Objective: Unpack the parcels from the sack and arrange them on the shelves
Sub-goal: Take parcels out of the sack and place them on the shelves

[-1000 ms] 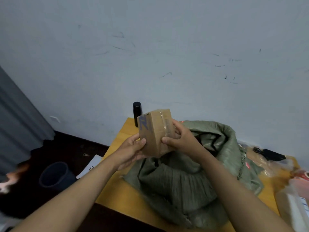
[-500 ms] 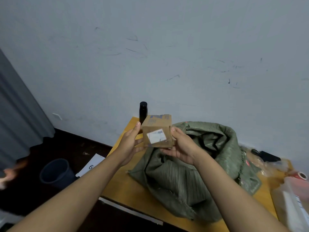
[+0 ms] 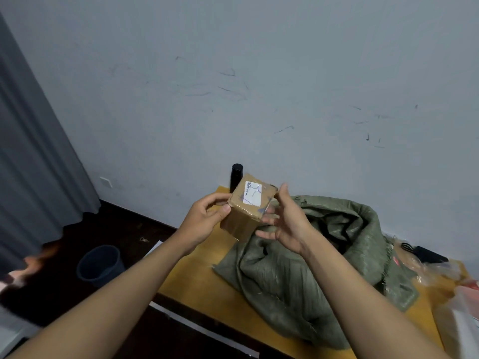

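A small brown cardboard parcel (image 3: 245, 212) with a white label on its upper face is held in the air above the table's left end. My left hand (image 3: 204, 221) grips its left side, thumb on the front edge. My right hand (image 3: 283, 221) holds its right side, fingers under and behind it, thumb raised at the top corner. Below and to the right lies the green woven sack (image 3: 311, 268), slumped on the yellow table (image 3: 202, 286) with its mouth open toward the wall. No shelves are in view.
A black bottle (image 3: 236, 176) stands at the table's far left corner against the grey wall. Plastic-wrapped parcels (image 3: 464, 301) and a black device (image 3: 425, 253) lie at the right. On the dark floor are a dark bin (image 3: 99, 265) and a white sheet (image 3: 154, 248). A grey curtain (image 3: 33, 164) hangs left.
The parcel has been turned in both hands, so its white label now faces up toward me. The view has shifted, with the hands and sack sitting a little further right.
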